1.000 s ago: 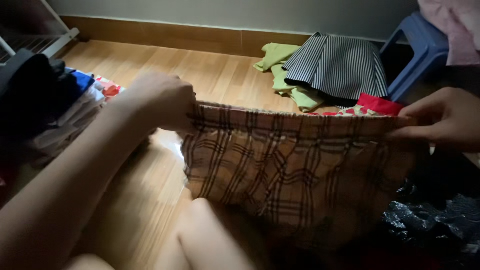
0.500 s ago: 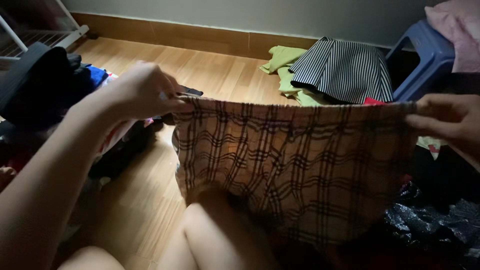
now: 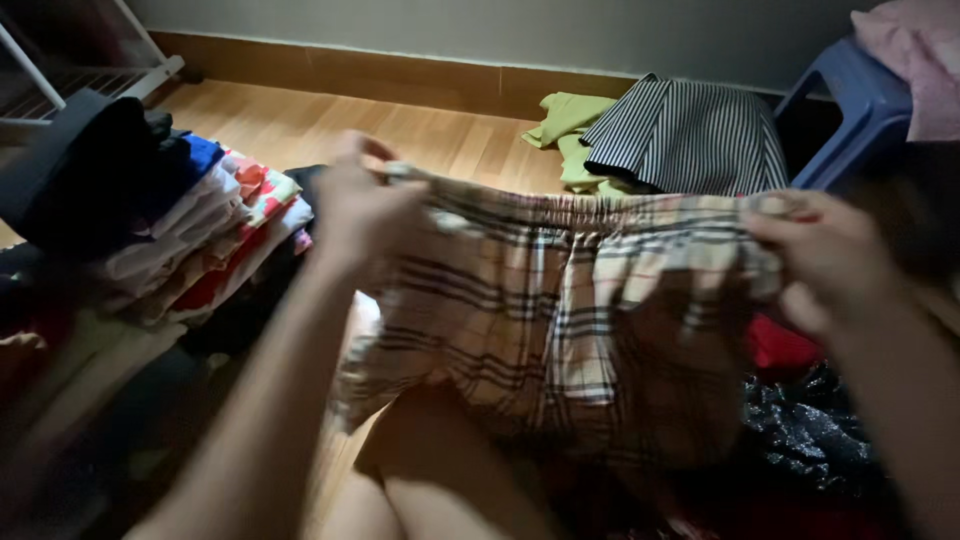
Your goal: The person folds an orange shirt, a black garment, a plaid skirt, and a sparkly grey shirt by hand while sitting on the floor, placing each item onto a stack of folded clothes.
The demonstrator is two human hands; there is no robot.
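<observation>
I hold a beige plaid garment with an elastic waistband [image 3: 560,310] stretched out in front of me above my knee. My left hand [image 3: 360,205] pinches the waistband's left end. My right hand [image 3: 820,255] grips its right end. The cloth hangs down loosely between both hands and hides part of my legs and the floor behind it.
A stack of folded clothes [image 3: 190,230] lies at my left on the wooden floor [image 3: 400,130]. Beyond the garment lie a black-and-white striped piece [image 3: 690,135] and a yellow-green one [image 3: 565,125]. A blue plastic stool [image 3: 850,100] stands at the right, red cloth [image 3: 780,350] and dark fabric below it.
Both hands have come closer to me and a little nearer each other, so the waistband now sags and wrinkles. The view has tilted, showing more of the folded stack.
</observation>
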